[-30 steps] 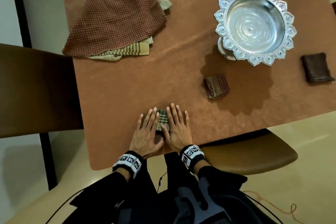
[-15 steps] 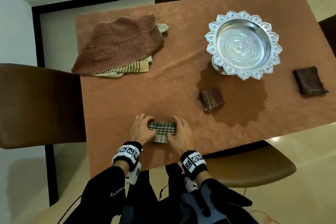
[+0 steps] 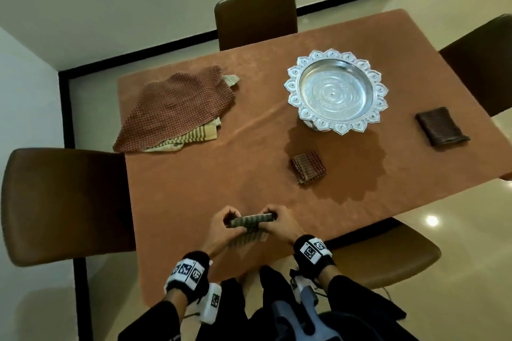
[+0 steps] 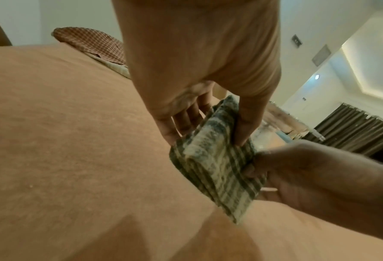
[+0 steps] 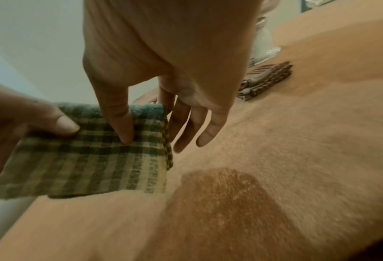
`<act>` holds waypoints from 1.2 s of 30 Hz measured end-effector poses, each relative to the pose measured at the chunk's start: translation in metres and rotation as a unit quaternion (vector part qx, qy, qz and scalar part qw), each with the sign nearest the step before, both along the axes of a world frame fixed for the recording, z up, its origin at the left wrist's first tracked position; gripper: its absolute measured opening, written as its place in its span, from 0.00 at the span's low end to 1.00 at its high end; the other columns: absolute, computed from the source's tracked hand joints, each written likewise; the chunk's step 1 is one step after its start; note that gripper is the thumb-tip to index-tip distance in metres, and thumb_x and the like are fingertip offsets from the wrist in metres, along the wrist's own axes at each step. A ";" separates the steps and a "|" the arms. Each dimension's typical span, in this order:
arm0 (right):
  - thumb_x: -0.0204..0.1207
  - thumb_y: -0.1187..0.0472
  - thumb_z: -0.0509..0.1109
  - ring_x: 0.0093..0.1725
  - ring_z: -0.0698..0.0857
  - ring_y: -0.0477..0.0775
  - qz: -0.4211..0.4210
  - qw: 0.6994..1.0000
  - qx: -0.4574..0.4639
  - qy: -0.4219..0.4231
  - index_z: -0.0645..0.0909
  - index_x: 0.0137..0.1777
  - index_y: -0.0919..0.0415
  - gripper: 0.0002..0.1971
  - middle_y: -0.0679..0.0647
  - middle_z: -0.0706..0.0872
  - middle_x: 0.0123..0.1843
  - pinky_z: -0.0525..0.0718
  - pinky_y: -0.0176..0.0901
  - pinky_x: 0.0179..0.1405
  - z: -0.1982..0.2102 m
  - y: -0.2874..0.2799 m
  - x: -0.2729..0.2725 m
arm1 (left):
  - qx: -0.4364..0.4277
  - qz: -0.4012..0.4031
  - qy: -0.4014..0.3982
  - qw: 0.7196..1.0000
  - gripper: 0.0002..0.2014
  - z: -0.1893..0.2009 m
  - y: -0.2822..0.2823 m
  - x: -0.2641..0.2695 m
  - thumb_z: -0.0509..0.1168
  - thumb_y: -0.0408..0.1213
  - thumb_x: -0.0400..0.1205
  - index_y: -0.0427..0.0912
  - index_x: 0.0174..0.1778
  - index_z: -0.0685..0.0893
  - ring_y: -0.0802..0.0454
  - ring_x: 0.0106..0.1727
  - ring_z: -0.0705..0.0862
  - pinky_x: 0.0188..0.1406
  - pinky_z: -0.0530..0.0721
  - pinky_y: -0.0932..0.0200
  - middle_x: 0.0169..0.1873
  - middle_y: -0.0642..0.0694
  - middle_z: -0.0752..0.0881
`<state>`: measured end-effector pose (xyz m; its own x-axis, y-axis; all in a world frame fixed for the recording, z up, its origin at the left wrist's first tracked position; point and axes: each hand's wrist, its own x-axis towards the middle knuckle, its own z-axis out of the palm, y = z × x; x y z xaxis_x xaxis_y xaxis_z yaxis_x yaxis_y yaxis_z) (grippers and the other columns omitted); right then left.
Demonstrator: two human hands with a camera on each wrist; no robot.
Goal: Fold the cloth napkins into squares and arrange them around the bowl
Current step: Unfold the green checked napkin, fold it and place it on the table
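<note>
At the near table edge, both hands pinch the green plaid napkin (image 3: 250, 225). Left hand (image 3: 221, 230): thumb (image 4: 246, 123) on the near face, fingers behind, clamped on the left end. Right hand (image 3: 279, 225): thumb (image 5: 119, 120) pressed into the cloth, index behind the right edge as far as I can tell; its other fingers (image 5: 197, 123) hang loose and straight, holding nothing.

Napkin is lifted off the table (image 3: 194, 188), already a thick multi-layer packet, top edge taut between the hands, lower part hanging toward the person. Looks like the last fold, or a squaring-up before placing.

To do it well, my read:
- keep both pinches level so the layers don't shear
- bring edge to edge, check corners stack, then lay it flat and press the crease with flat fingers
- don't let go of one end mid-air; a packet this thick will likely spring open

Further out: bowl (image 3: 336, 91) sits far right-centre. Two folded squares are down: a red plaid one (image 3: 308, 166) near its front, a dark one (image 3: 440, 127) well to its right. So the bowl's left or far side seems the slot for this one. Unfolded pile (image 3: 177, 111) waits far left, checked red over striped cream.
</note>
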<state>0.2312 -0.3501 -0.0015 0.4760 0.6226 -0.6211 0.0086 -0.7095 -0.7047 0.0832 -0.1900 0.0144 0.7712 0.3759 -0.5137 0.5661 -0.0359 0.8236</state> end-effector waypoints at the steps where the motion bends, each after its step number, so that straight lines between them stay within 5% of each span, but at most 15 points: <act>1: 0.66 0.57 0.78 0.38 0.85 0.48 -0.035 0.999 0.023 0.024 0.85 0.39 0.50 0.05 0.48 0.87 0.36 0.86 0.53 0.44 0.007 -0.007 -0.002 | -0.021 0.008 -0.015 1.000 0.16 0.010 -0.005 -0.001 0.78 0.43 0.67 0.46 0.48 0.85 0.54 0.45 0.85 0.45 0.81 0.62 0.44 0.47 0.87; 4: 0.66 0.61 0.77 0.38 0.85 0.50 -0.142 0.984 0.084 0.074 0.83 0.38 0.55 0.05 0.50 0.87 0.35 0.83 0.45 0.42 0.044 -0.027 -0.011 | -0.087 0.023 -0.046 0.995 0.22 0.037 -0.019 -0.002 0.80 0.42 0.69 0.40 0.57 0.90 0.52 0.52 0.91 0.51 0.87 0.60 0.51 0.43 0.92; 8: 0.81 0.70 0.73 0.40 0.86 0.54 -0.249 0.950 0.145 0.122 0.81 0.43 0.63 0.06 0.54 0.88 0.39 0.85 0.42 0.42 0.092 -0.057 -0.026 | -0.205 0.029 -0.062 0.976 0.27 0.066 -0.041 0.008 0.82 0.47 0.71 0.34 0.61 0.89 0.31 0.59 0.90 0.60 0.89 0.37 0.55 0.34 0.93; 14: 0.87 0.67 0.67 0.46 0.87 0.57 -0.349 0.907 0.200 0.122 0.78 0.46 0.63 0.06 0.60 0.84 0.45 0.86 0.45 0.47 0.134 -0.080 -0.031 | -0.306 0.021 -0.080 0.948 0.18 0.100 -0.073 0.033 0.68 0.39 0.86 0.33 0.69 0.86 0.30 0.65 0.88 0.70 0.84 0.33 0.63 0.31 0.90; 23: 0.87 0.67 0.67 0.42 0.91 0.47 -0.414 0.872 0.223 0.139 0.86 0.56 0.67 0.07 0.58 0.91 0.48 0.86 0.35 0.41 0.142 -0.125 -0.005 | -0.195 0.100 -0.112 0.969 0.15 0.113 -0.138 0.086 0.72 0.42 0.85 0.30 0.53 0.90 0.34 0.48 0.94 0.40 0.93 0.51 0.47 0.32 0.94; 27: 0.86 0.65 0.69 0.46 0.92 0.50 -0.428 0.855 0.242 0.163 0.88 0.58 0.68 0.08 0.59 0.92 0.50 0.88 0.39 0.45 0.133 -0.162 0.018 | -0.191 0.109 -0.100 0.970 0.16 0.110 -0.175 0.112 0.72 0.42 0.85 0.29 0.55 0.89 0.37 0.44 0.94 0.37 0.93 0.52 0.47 0.32 0.94; 31: 0.86 0.62 0.72 0.50 0.93 0.53 -0.420 0.857 0.240 0.180 0.88 0.63 0.70 0.12 0.57 0.94 0.52 0.90 0.43 0.49 0.130 -0.212 0.054 | -0.183 0.120 -0.098 0.971 0.18 0.108 -0.224 0.145 0.72 0.43 0.85 0.28 0.56 0.88 0.32 0.49 0.93 0.47 0.93 0.44 0.49 0.29 0.93; 36: 0.84 0.58 0.75 0.57 0.94 0.58 -0.379 0.880 0.229 0.171 0.87 0.65 0.63 0.13 0.61 0.94 0.61 0.91 0.53 0.56 0.130 -0.277 0.107 | -0.183 0.161 -0.109 0.964 0.12 0.125 -0.290 0.190 0.71 0.40 0.85 0.32 0.52 0.89 0.39 0.41 0.94 0.34 0.92 0.52 0.45 0.32 0.93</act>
<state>0.3384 -0.6268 0.1289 0.6970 0.4283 -0.5751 -0.6129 -0.0603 -0.7878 0.2734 -0.4803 0.1393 0.7494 0.4386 -0.4960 0.3110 0.4281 0.8485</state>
